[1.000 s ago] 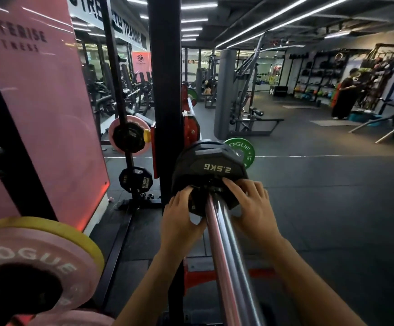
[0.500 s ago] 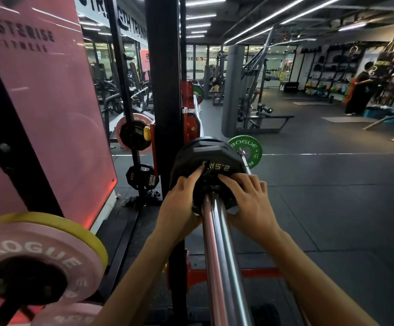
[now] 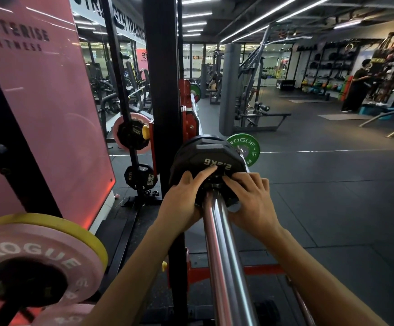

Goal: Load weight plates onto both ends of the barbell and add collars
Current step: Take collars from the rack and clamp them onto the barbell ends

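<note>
The chrome barbell sleeve runs from the bottom of the view away from me. On it sits a black plate marked 2.5 KG, printed upside down from where I stand. My left hand presses on the plate's face left of the bar, fingers spread over the hub. My right hand does the same on the right side. A green Rogue plate shows just behind the black one, to its right. No collar is visible.
A black rack upright stands just left of the bar, with a red base bar below. Pink and yellow Rogue plates hang on a peg at lower left. More stored plates sit behind. A person stands far right.
The black plate has slid further along the sleeve away from me and turned a little, with both hands following it and shifting on its face.
</note>
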A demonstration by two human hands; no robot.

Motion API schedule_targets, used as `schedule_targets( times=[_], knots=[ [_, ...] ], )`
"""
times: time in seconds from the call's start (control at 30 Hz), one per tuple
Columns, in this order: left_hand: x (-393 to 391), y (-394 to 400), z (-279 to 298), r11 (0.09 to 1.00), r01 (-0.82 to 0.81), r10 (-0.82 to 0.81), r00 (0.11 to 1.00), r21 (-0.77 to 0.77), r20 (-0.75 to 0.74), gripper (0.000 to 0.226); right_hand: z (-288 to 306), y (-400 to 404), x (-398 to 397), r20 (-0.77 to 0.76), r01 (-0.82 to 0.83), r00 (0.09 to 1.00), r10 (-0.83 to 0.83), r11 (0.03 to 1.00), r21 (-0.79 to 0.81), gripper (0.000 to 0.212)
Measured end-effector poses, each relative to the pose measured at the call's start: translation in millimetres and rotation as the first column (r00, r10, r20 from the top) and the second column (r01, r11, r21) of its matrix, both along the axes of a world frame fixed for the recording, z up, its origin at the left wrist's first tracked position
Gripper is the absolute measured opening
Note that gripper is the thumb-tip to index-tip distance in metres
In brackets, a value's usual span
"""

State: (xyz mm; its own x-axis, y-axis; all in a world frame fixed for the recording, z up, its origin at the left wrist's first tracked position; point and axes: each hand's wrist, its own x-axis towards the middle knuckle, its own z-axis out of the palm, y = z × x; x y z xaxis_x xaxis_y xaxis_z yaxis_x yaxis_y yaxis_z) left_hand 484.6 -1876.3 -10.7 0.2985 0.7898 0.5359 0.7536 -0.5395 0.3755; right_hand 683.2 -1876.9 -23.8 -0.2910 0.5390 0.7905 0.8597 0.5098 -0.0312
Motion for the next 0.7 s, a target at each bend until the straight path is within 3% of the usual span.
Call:
schedule_targets(
  times=[0.17, 0.4, 0.57, 0.7],
  knots=[
    [-1.2, 4.0, -2.5, 0.999, -0.017, 0.02, 0.999, 0.049, -0.047, 0.082, -0.7, -1.3, -3.0, -0.012, 0.029, 1.0, -0.029, 1.0, 0.01, 0.063],
    [-2.3, 2.5, -17.8, 0.988, -0.089, 0.082, 0.995, 0.13, 0.061, 0.075, 5.5, -2.4, -4.7, 0.084, 0.043, 0.996, -0.042, 0.999, -0.003, 0.094],
    [-0.6, 1.4, -19.7, 0.956, -0.129, 0.11, 0.99, 0.262, 0.086, 0.058, 4.5, 6.0, -9.5, 0.136, 0.067, 0.988, -0.074, 0.996, 0.056, 0.084],
    [-0.1, 2.8, -19.0, 0.949, -0.135, 0.109, 0.988, 0.284, 0.106, 0.052, 4.6, 10.9, -10.3, 0.117, 0.021, 0.993, -0.034, 0.994, 0.108, 0.068]
  ],
)
